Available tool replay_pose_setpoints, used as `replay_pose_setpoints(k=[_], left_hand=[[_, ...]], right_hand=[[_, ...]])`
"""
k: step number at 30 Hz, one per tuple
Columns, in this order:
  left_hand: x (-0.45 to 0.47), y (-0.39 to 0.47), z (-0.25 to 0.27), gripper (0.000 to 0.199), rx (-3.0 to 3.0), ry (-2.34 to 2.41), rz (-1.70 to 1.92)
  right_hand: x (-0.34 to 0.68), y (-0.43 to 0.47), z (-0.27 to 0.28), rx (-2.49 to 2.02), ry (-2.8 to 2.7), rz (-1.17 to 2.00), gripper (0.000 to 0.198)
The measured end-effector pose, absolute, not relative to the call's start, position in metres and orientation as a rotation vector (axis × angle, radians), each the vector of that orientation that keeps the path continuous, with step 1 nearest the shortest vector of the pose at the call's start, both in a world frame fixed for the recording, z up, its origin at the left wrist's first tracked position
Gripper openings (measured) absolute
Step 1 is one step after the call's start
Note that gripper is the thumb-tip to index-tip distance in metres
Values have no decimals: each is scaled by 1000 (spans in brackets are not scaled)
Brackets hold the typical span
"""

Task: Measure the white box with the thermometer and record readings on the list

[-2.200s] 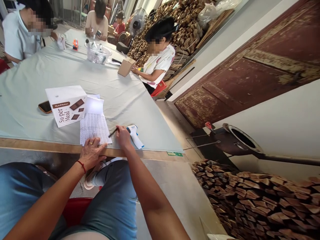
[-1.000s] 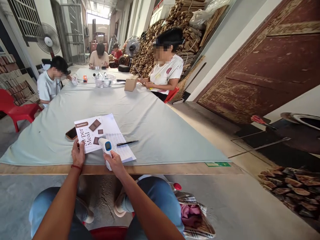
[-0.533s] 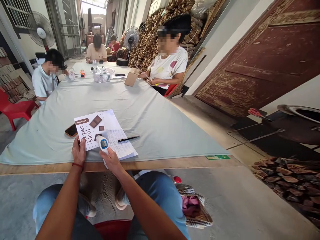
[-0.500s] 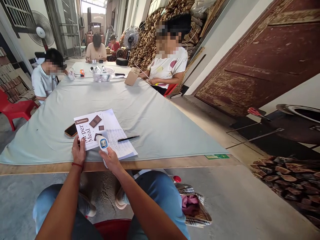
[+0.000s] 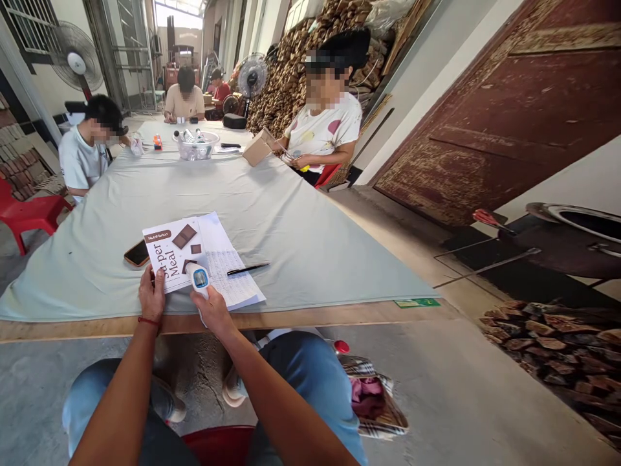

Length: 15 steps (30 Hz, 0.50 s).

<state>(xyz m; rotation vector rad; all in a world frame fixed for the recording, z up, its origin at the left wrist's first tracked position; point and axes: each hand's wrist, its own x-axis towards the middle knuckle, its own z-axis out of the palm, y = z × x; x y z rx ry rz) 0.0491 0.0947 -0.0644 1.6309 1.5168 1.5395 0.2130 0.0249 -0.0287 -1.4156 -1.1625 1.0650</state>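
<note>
My left hand (image 5: 152,295), with a red string on its wrist, grips the lower left edge of a white printed card (image 5: 167,277). The card reads "NutriMotion Su-per Meal" and has brown chocolate pieces on it. Wrapped in my right hand (image 5: 214,309) is a white and blue handheld infrared thermometer (image 5: 198,276), its head over the card's right part and its small screen facing me. Partly under the card lies a sheet of handwritten paper (image 5: 233,277). A black pen (image 5: 248,268) rests across that sheet. A dark phone (image 5: 136,253) lies left of the card.
The cloth-covered table (image 5: 310,259) stretches away from me. Farther along it stands a clear basin (image 5: 196,147) of bottles. At the right side a person (image 5: 325,129) holds a cardboard box (image 5: 259,148). Others sit farther off. A checked bag (image 5: 376,404) stands on the floor by my knee.
Both my hands stay nearly still on the card and thermometer. The thermometer's screen looks different now. The person at the right has turned the cardboard box, showing more of its side.
</note>
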Motion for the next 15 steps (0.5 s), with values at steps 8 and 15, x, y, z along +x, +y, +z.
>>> replay_pose_setpoints(k=[8, 15], left_hand=[[48, 98, -67, 58, 1694, 1540, 1531], [44, 102, -74, 59, 1676, 1628, 1601]], right_hand=[[211, 18, -24, -1389, -1124, 1057, 34], [227, 3, -16, -1366, -1115, 974, 35]])
